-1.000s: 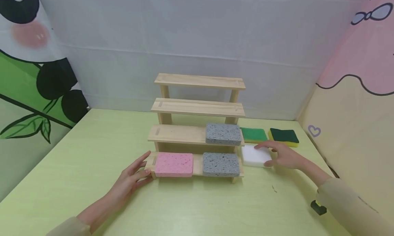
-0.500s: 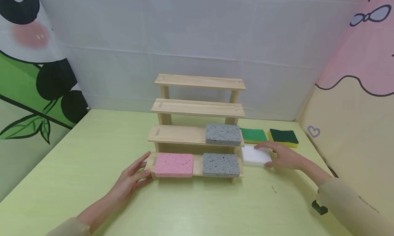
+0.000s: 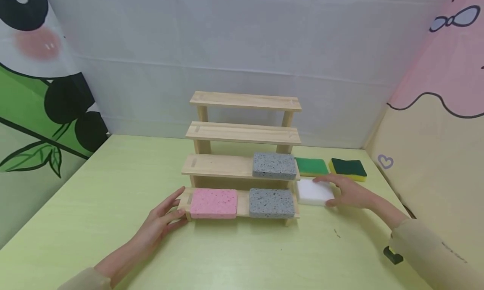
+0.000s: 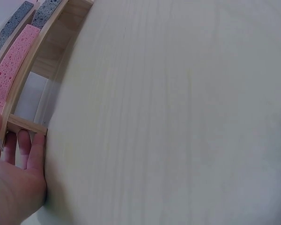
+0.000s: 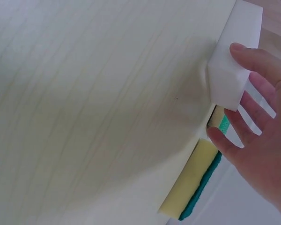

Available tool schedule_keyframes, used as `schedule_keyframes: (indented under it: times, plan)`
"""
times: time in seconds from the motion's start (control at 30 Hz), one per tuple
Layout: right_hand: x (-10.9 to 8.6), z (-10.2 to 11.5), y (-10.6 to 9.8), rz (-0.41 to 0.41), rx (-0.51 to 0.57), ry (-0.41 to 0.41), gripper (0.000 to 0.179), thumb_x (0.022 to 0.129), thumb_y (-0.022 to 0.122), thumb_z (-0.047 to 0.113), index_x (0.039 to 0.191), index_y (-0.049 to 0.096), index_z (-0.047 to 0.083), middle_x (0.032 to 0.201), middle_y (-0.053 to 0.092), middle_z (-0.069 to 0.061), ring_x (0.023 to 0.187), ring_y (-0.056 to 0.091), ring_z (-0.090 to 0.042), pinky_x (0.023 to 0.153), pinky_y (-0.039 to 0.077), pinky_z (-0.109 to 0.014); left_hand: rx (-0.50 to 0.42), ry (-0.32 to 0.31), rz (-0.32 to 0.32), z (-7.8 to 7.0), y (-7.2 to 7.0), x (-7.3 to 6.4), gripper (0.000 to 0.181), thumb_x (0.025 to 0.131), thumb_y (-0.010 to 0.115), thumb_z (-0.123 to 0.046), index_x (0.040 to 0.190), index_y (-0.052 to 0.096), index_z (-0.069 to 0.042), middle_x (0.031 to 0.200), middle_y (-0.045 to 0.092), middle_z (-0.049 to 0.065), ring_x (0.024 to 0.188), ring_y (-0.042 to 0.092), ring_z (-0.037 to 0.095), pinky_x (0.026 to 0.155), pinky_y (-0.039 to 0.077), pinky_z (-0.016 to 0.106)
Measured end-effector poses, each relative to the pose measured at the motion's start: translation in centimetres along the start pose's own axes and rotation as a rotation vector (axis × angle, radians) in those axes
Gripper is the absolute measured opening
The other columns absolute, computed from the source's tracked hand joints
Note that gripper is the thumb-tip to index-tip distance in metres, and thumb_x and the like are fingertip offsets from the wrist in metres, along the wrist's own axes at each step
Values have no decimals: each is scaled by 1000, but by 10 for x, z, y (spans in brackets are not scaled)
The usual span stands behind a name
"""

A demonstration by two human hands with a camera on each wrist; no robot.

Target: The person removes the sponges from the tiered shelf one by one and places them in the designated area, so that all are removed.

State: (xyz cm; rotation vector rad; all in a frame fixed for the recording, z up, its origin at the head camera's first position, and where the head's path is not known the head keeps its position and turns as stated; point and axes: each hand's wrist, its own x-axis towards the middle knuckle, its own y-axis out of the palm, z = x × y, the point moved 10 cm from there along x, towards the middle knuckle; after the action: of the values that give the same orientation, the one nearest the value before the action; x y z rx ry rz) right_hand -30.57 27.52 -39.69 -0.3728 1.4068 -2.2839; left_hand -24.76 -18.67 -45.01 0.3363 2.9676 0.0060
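Note:
A pale wooden tiered rack stands on the table. My left hand rests against the left end of its lowest step; in the left wrist view the fingertips touch the end leg. Beside them on that step lie a pink sponge and a grey sponge. A second grey sponge is on the step above. Right of the rack, my right hand holds a white sponge lying on the table, thumb at its near side and fingers across its far side.
Behind the white sponge lie a green-topped sponge and a yellow sponge with a dark green scouring face. A small dark object sits by the right sleeve. Printed cloth walls enclose the table.

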Motion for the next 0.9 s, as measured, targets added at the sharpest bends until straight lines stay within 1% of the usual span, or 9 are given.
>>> schedule_keyframes:
  times: [0.07,0.27,0.6,0.83,0.9]
  plan:
    - [0,0,0,3,2,8,66,79,81,14,139,54,16,145,52,-15,132,47,-42,106,42,-67,0,1,1,0,0,0,69,99,59,-19,158,24,-24,133,40,5,108,62,6,97,57,25]
    - [-1,1,-1,-5,0,-5,66,79,82,13,139,55,15,144,53,-16,132,47,-43,104,42,-68,-4,6,6,0,0,0,69,99,59,-18,158,25,-24,131,43,2,108,63,6,97,57,24]
    - [0,-4,0,-1,-13,7,66,79,81,12,139,54,17,145,52,-16,132,47,-42,105,42,-67,-2,10,10,1,0,1,68,99,58,-18,158,24,-24,132,42,2,108,62,6,97,57,24]
    - [0,3,-6,26,-7,10,75,76,85,24,143,51,15,148,50,-15,136,42,-45,108,39,-68,-4,17,13,1,0,2,69,99,58,-17,158,24,-23,130,45,0,108,63,6,97,57,24]
    - [2,4,-9,21,-14,1,77,75,86,25,143,51,15,147,51,-14,136,42,-44,108,38,-68,-6,18,12,0,0,2,69,99,58,-17,158,24,-23,129,45,0,108,63,6,97,57,24]
